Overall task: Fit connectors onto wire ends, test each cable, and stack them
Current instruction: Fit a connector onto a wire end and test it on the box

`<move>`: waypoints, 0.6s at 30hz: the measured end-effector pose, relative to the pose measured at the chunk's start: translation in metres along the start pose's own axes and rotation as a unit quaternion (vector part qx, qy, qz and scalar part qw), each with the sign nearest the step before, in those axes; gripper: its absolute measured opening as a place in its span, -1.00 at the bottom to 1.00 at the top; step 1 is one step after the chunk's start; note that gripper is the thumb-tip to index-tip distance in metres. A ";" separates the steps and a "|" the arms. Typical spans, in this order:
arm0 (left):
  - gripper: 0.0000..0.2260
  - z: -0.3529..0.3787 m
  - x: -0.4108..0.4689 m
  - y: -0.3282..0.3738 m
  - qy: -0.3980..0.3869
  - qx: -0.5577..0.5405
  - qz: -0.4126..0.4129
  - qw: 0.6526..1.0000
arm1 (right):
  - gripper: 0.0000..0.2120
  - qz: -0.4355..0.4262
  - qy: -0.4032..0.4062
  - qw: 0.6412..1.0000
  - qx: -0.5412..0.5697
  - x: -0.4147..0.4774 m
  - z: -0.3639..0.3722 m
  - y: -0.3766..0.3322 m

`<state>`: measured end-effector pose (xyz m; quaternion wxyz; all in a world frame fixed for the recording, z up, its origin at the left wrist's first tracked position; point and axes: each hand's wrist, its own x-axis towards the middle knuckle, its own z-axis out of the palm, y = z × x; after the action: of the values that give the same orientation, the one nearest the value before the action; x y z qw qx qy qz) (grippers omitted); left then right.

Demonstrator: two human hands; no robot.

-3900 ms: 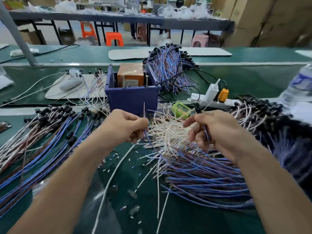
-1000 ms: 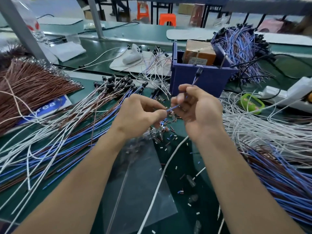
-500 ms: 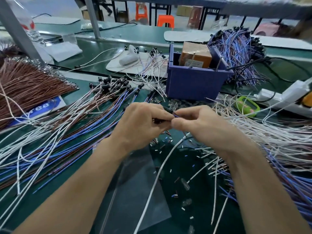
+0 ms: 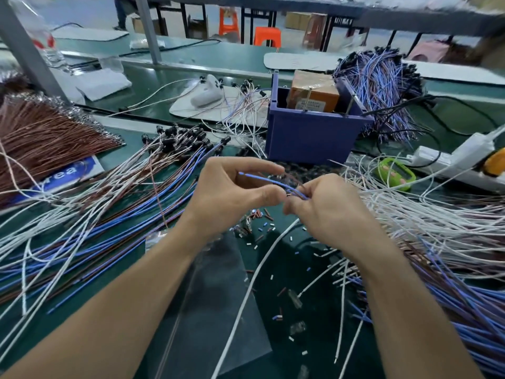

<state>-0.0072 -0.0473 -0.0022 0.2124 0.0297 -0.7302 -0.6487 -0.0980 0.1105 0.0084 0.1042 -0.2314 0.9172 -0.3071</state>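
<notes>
My left hand (image 4: 232, 195) and my right hand (image 4: 325, 212) meet above the green table, in front of the blue bin (image 4: 308, 135). Between them runs a thin blue wire (image 4: 262, 178) with a brown one beside it. My right hand pinches the wires near its fingertips. My left thumb and fingers curl around the wires' free end, and whether they touch is unclear. A small dark connector seems to sit where the fingertips meet, mostly hidden. Finished cables with black connectors (image 4: 175, 138) fan out at the left. Loose white, blue and brown wires (image 4: 426, 228) lie heaped at the right.
A brown wire bundle (image 4: 41, 132) lies at far left. Behind the bin is a heap of blue cables (image 4: 379, 86). A green device (image 4: 395, 173) and a white power strip (image 4: 451, 162) sit at right. Insulation scraps and a clear plastic sheet (image 4: 207, 296) cover the table in front.
My hands have come slightly apart and lifted a little. The left fingers have opened from a tight pinch, and the blue wire now shows between the hands.
</notes>
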 end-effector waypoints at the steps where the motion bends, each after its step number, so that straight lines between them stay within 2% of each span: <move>1: -0.73 0.001 -0.001 0.001 -0.008 0.009 0.011 1.000 | -0.81 0.010 0.014 1.000 -0.021 -0.001 0.003 -0.003; 4: -0.79 0.002 -0.004 0.003 -0.007 0.001 0.017 1.000 | -0.76 0.046 0.057 0.995 -0.068 -0.004 0.011 -0.011; 7: -0.94 0.003 -0.001 0.001 0.023 -0.045 0.004 0.999 | -0.81 0.061 0.101 0.988 -0.098 -0.004 0.012 -0.013; 11: -0.95 -0.005 0.004 -0.001 0.080 -0.121 -0.026 0.989 | -0.87 0.043 0.103 0.990 -0.081 -0.004 0.009 -0.005; 12: -0.97 -0.007 0.005 -0.002 0.098 -0.124 -0.040 0.987 | -0.90 0.036 0.094 0.994 -0.039 -0.003 0.007 -0.004; 14: -0.93 -0.010 0.008 -0.005 0.134 -0.110 -0.076 0.982 | -0.93 0.032 0.056 0.986 0.153 -0.001 0.001 -0.001; 16: -0.86 -0.011 0.011 -0.009 0.162 -0.092 -0.111 0.976 | -0.90 0.038 -0.006 0.930 0.364 0.000 -0.008 0.002; 18: -0.88 -0.009 0.011 -0.010 0.167 -0.072 -0.127 0.975 | -0.91 0.048 -0.054 0.884 0.462 0.001 -0.015 0.004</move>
<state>-0.0163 -0.0611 -0.0080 0.2484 0.2146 -0.6263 -0.7071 -0.1056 0.1201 0.0174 0.2635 -0.1284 0.6743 -0.6778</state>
